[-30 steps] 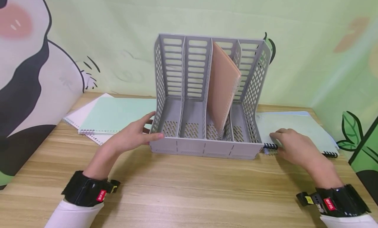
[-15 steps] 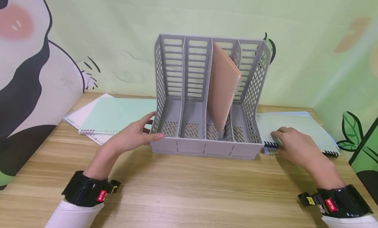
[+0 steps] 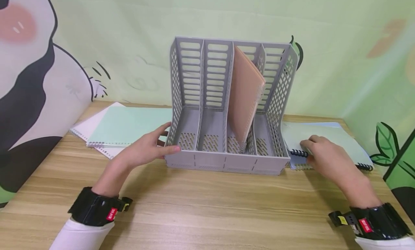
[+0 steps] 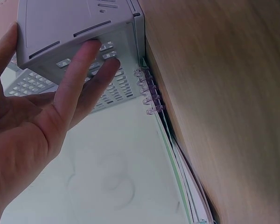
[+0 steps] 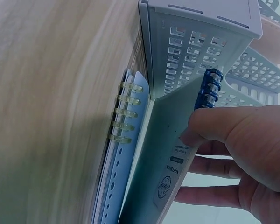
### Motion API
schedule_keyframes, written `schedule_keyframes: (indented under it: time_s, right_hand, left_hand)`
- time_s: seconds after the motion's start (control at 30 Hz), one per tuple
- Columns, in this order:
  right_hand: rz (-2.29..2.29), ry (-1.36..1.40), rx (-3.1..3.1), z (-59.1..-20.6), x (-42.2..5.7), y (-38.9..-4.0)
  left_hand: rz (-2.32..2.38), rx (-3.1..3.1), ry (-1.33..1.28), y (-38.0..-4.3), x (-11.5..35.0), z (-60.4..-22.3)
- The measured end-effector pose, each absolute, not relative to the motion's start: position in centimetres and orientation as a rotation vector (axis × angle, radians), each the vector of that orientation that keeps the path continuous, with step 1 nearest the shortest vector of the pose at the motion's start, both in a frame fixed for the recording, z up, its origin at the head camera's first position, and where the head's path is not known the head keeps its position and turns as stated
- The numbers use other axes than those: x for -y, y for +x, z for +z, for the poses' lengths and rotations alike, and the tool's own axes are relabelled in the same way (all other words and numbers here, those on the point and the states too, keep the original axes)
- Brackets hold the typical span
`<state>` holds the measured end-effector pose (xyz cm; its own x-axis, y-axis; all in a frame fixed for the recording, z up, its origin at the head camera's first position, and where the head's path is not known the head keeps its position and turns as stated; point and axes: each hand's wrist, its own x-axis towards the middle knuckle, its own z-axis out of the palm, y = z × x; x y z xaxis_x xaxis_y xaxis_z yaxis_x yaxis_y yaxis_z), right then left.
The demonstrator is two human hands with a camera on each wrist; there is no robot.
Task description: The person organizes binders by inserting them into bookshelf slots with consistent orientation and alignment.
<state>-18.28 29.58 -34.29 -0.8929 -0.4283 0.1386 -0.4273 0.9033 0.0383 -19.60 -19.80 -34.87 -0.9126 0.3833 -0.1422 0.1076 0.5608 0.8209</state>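
One right grip [image 3: 330, 160] is now lifting its pinched green notebook [image 3: 342, 140] off the blue notebook [image 5: 126, 163] below; spread left grip [image 3: 146, 147] is touching the rack [image 3: 223, 160]

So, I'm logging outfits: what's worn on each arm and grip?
White sleeves; black wrist straps, each with a red tag with white lettering and a small black device marked yellow. Left grip and right grip wear no gloves.

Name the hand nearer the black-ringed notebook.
Right. The right hand pinches the black-ringed notebook; the left hand is farther, across the gray rack at its left end.
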Motion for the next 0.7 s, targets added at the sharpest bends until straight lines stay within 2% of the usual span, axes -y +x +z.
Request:
schedule_keyframes:
  time_s: [0.7]
  right_hand:
    - [0.06, 0.695, 2.744, -34.06, -29.77, -18.21]
  left_hand:
    - [1.278, -2.492, 0.4, -19.64, 19.85, -34.92]
